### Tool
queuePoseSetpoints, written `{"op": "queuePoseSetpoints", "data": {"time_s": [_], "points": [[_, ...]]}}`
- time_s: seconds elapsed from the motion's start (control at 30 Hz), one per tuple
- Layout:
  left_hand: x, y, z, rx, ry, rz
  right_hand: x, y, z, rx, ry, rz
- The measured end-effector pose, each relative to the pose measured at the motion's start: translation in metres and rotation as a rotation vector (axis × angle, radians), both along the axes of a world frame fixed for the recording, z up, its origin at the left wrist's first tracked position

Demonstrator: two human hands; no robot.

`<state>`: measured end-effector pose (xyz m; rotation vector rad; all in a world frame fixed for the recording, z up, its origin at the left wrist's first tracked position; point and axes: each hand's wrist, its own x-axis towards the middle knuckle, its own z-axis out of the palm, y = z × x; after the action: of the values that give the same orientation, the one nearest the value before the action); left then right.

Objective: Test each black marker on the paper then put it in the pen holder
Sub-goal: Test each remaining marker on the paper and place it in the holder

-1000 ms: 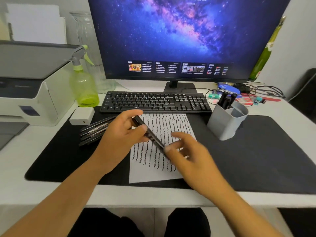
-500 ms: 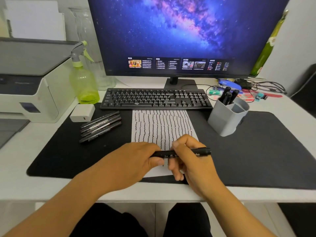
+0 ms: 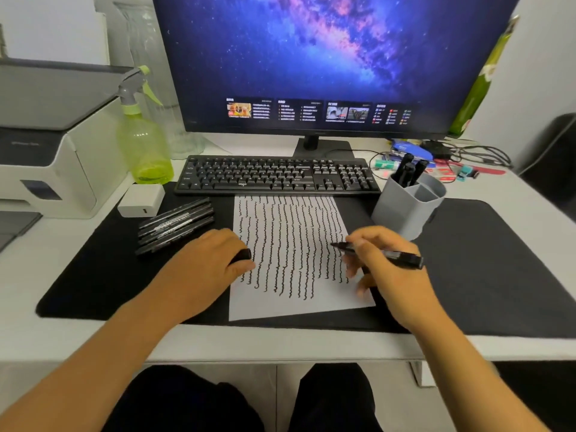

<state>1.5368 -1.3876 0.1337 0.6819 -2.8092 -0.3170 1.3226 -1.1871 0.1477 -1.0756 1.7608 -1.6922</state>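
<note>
On the black desk mat (image 3: 486, 263), the right hand (image 3: 386, 269) grips a marker (image 3: 383, 254) over the paper (image 3: 290, 254); the left hand (image 3: 205, 266), at the paper's left edge, pinches its cap (image 3: 241, 255).

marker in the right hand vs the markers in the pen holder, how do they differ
The marker in the right hand is uncapped, lies nearly level and points its tip at the paper. The markers in the pen holder stand upright in the grey pen holder, untouched. All are black.
</note>
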Motion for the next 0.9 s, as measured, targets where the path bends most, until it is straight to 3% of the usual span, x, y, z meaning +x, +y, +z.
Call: {"op": "queuePoseSetpoints", "data": {"time_s": [0.13, 0.43, 0.9], "points": [[-0.001, -0.006, -0.014, -0.037, 0.064, 0.005, 0.015, -0.008, -0.017, 0.128, 0.116, -0.101], [0.000, -0.009, -0.020, -0.092, 0.072, 0.021, 0.026, -0.011, -0.023, 0.179, 0.182, -0.140], [-0.001, -0.008, -0.018, -0.066, 0.068, 0.030, 0.028, -0.008, -0.021, 0.194, 0.145, -0.083]]}}
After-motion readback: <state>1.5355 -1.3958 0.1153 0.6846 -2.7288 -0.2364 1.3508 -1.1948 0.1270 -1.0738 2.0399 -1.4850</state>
